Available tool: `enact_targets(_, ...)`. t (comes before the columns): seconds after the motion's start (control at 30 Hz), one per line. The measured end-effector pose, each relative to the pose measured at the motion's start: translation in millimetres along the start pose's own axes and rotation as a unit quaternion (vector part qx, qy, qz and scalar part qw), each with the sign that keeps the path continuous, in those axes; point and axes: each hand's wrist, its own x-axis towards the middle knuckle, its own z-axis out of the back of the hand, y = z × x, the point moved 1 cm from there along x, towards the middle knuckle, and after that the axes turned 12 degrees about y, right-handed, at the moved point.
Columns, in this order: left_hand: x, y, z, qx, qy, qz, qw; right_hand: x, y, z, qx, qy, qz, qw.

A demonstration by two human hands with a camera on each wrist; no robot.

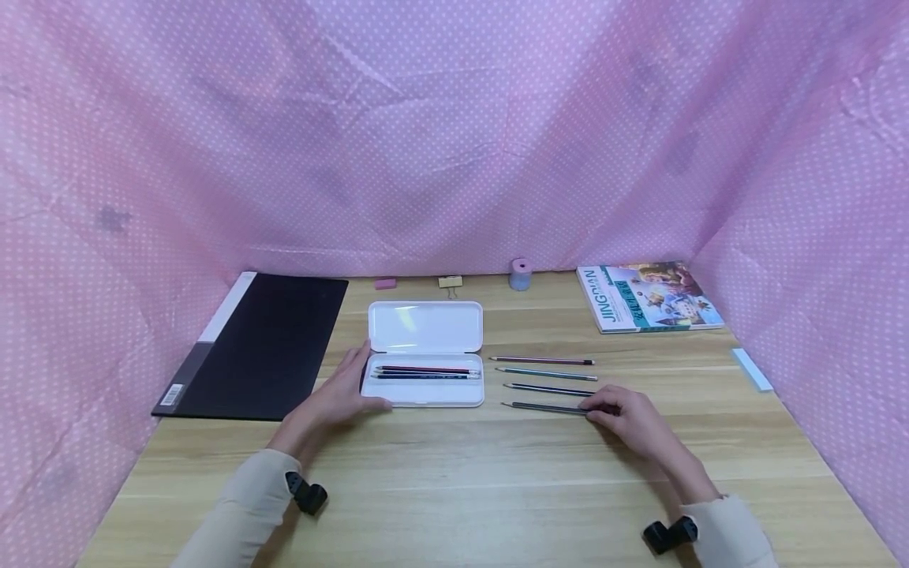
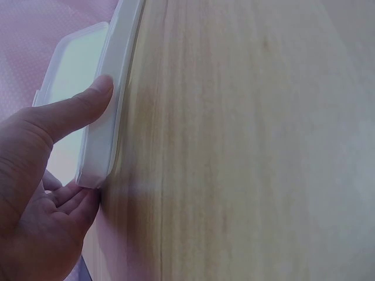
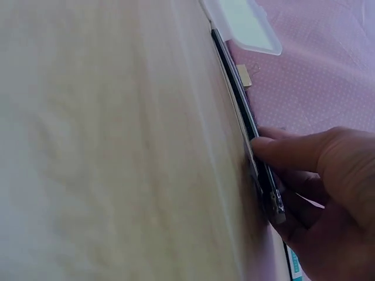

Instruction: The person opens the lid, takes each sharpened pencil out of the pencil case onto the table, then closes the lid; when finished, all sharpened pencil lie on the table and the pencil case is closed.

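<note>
An open white pencil case [image 1: 426, 396] lies on the table with its lid [image 1: 426, 326] folded back. Several pencils [image 1: 426, 372] lie inside it. My left hand [image 1: 344, 390] grips the case's left end; in the left wrist view the thumb [image 2: 88, 105] presses the front wall while fingers curl at the corner. To the right of the case, my right hand [image 1: 628, 414] pinches the eraser end of a dark pencil [image 1: 543, 407], the nearest in a column of loose pencils. Behind it lie a dark blue pencil [image 1: 547, 389], a light blue pencil [image 1: 547, 373] and a reddish pencil [image 1: 540, 360].
A black folder [image 1: 284, 347] lies at the left. Along the back are a pink eraser [image 1: 385, 283], a binder clip [image 1: 450, 282] and a pink-and-blue cylindrical item [image 1: 521, 276]. A book [image 1: 649, 298] and a pale blue strip [image 1: 751, 369] lie at the right. Pink dotted cloth [image 1: 454, 158] surrounds the table.
</note>
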Motion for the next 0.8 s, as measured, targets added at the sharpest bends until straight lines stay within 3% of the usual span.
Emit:
enact_targets(0.2, -0.4, 0.6, 0.0, 0.008, -0.008, -0.015, 0.9998, -0.7, -2.9, -2.9, -0.014, -0.009, -0.002, 1.0)
enact_targets(0.8, -0.4, 0.8, -0.1, 0.011, 0.0, 0.004, 0.9999, -2.5, -2.9, -4.0, -0.02, -0.035, 0.008, 0.999)
